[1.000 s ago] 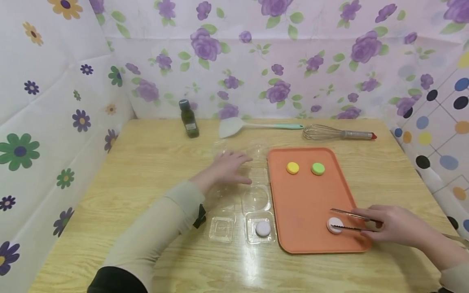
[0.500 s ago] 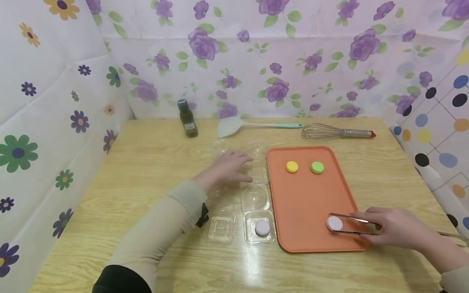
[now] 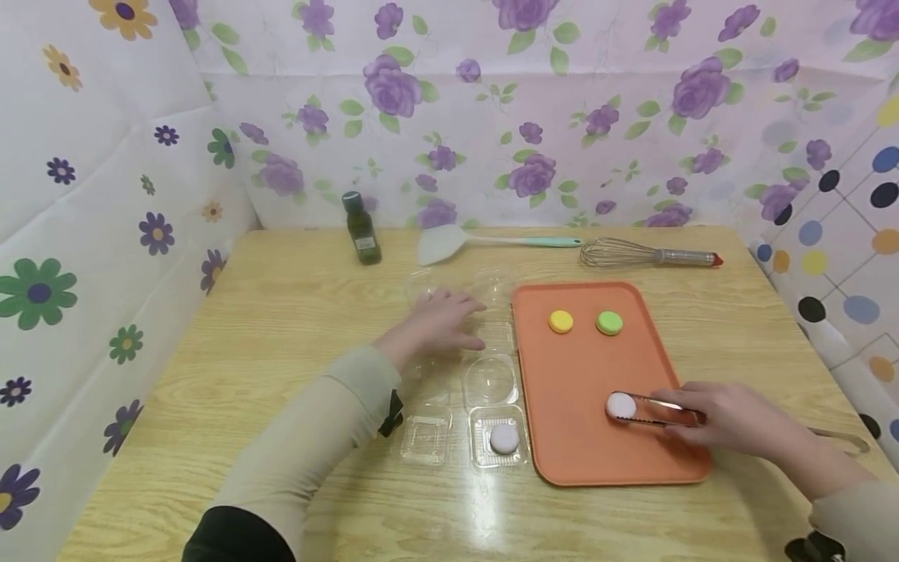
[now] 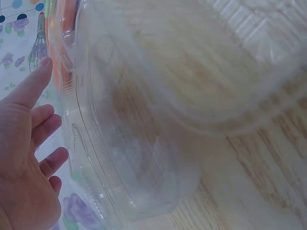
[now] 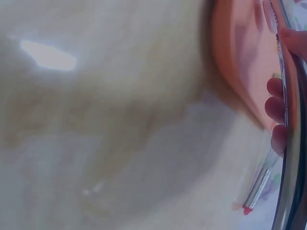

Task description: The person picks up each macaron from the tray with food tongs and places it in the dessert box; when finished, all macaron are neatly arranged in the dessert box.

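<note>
My right hand (image 3: 737, 421) grips a pair of metal tongs (image 3: 646, 422), whose tips pinch a pale pinkish macaron (image 3: 621, 406) over the orange tray (image 3: 583, 445). In the right wrist view, curled fingers (image 5: 275, 106) wrap the tongs. My left hand (image 3: 435, 324) reaches over the clear plastic boxes with fingers loosely spread and nothing in them; in the left wrist view the fingers are half bent beside a clear box (image 4: 144, 120). A pale macaron (image 3: 504, 439) sits in the near right box (image 3: 477, 460). Yellow (image 3: 560, 321) and green (image 3: 609, 322) macarons lie on the tray's far part.
Several open clear boxes, such as one at the near left (image 3: 425, 437), stand in two columns left of the tray. Along the back lie a dark bottle (image 3: 362, 230), a white spatula (image 3: 442, 243) with a mint handle, and a whisk (image 3: 621, 252). Patterned cloth walls enclose the table.
The tongs first straddled the pale macaron, then came round it. My right hand has carried it a little left and away from me. My left hand has barely moved.
</note>
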The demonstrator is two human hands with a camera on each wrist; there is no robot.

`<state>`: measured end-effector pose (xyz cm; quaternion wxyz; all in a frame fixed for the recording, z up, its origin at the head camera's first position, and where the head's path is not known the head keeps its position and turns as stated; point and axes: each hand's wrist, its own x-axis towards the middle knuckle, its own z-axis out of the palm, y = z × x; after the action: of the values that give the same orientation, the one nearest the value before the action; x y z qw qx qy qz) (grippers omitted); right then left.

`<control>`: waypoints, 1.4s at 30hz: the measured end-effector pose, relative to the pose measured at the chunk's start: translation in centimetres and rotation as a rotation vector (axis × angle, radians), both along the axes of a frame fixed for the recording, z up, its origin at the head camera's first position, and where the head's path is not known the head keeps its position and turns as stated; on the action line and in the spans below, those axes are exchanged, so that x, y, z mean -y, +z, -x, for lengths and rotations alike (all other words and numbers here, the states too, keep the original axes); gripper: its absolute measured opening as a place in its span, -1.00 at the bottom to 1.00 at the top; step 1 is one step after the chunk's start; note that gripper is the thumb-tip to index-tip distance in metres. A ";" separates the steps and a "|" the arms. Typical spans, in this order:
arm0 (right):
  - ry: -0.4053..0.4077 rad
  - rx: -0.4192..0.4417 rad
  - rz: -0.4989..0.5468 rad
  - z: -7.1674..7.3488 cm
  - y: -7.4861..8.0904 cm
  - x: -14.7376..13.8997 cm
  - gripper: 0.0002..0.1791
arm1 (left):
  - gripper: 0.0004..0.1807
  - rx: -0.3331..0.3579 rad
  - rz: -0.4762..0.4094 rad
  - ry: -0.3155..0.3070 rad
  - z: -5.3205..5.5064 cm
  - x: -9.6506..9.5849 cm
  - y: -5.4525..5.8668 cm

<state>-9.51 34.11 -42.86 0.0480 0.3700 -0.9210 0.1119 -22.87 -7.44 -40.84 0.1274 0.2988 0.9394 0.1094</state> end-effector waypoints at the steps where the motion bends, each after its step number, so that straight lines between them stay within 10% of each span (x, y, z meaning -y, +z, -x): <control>1: -0.006 0.000 0.002 0.3 0.2 0.3 -0.54 | -0.21 -0.001 0.005 -0.002 0.0 0.0 0.0; 29: 0.018 0.078 0.038 10.1 2.7 11.6 -0.56 | -0.17 -0.026 0.050 -0.017 0.0 0.3 -0.8; 42: 0.001 0.197 -0.058 12.1 2.8 14.5 -0.53 | -0.21 -0.065 0.044 -0.042 0.2 -0.2 -0.8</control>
<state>-21.63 19.60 -40.08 -0.0536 0.3591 -0.9239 0.1210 -23.02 -7.25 -41.69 0.1056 0.3192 0.9387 0.0760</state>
